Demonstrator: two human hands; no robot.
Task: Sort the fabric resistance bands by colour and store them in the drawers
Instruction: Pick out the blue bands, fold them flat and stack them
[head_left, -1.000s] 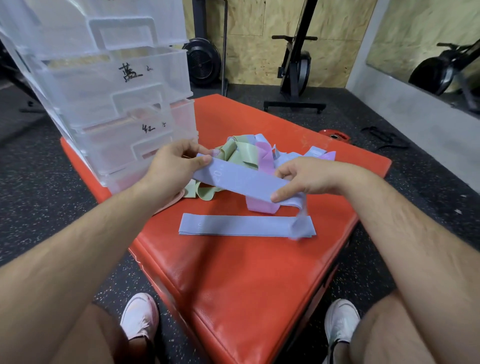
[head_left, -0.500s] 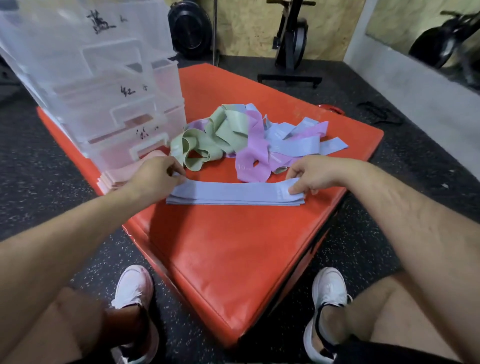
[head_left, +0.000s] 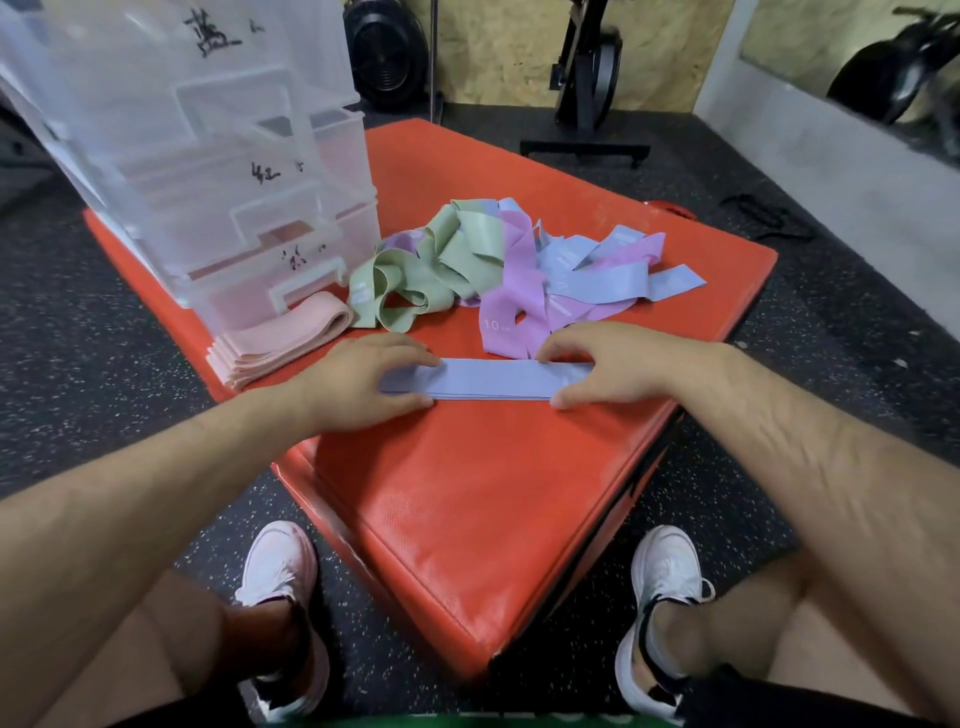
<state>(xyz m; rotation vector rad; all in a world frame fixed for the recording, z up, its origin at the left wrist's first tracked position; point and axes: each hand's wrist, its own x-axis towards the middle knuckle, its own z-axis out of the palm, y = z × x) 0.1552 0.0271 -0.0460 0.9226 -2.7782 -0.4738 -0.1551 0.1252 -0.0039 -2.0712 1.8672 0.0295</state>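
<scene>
A small stack of flat blue bands (head_left: 488, 379) lies on the red mat (head_left: 467, 493) in front of me. My left hand (head_left: 363, 379) presses on the stack's left end with fingers spread. My right hand (head_left: 597, 364) rests on its right end, thumb at the near edge. Behind them lies a loose pile of green bands (head_left: 431, 270), purple bands (head_left: 514, 301) and more blue bands (head_left: 608, 275). A folded stack of pink bands (head_left: 280, 343) sits before the clear drawer unit (head_left: 208, 171) at the left, whose drawers carry handwritten labels.
The mat stands on a dark speckled floor (head_left: 78, 338). My two white shoes (head_left: 280, 571) are at its near corner. Gym machines (head_left: 587, 78) and a fan (head_left: 387, 52) stand along the plywood wall behind. A red weight plate (head_left: 670, 209) lies past the mat's far edge.
I have laid the blue band I held in the air onto the blue one on the mat. Both hands moved inward along the stack and now lie flatter on it.
</scene>
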